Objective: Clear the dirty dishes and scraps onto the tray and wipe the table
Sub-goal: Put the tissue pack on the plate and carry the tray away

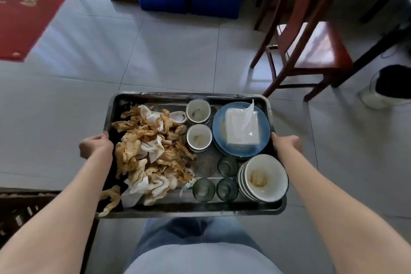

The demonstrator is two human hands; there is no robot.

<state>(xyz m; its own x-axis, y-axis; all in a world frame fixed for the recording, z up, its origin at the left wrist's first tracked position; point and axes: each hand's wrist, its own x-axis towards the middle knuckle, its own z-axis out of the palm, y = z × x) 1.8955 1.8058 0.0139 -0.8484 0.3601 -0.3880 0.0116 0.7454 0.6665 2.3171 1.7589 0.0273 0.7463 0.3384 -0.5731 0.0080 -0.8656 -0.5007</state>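
Both-hand grip on tray (155,208), chair (311,51) ahead-right.

Both bare forearms reach forward from the body, spread apart and angling inward toward the tray (191,209). The left hand (96,145) clamps the tray's left rim near its middle, knuckles up, fingers curled under the edge and hidden. The right hand (285,143) grips the right rim at the matching spot, wrist straight, fingers likewise wrapped out of sight beneath. Below the tray's near edge, the person's legs show in blue jeans.
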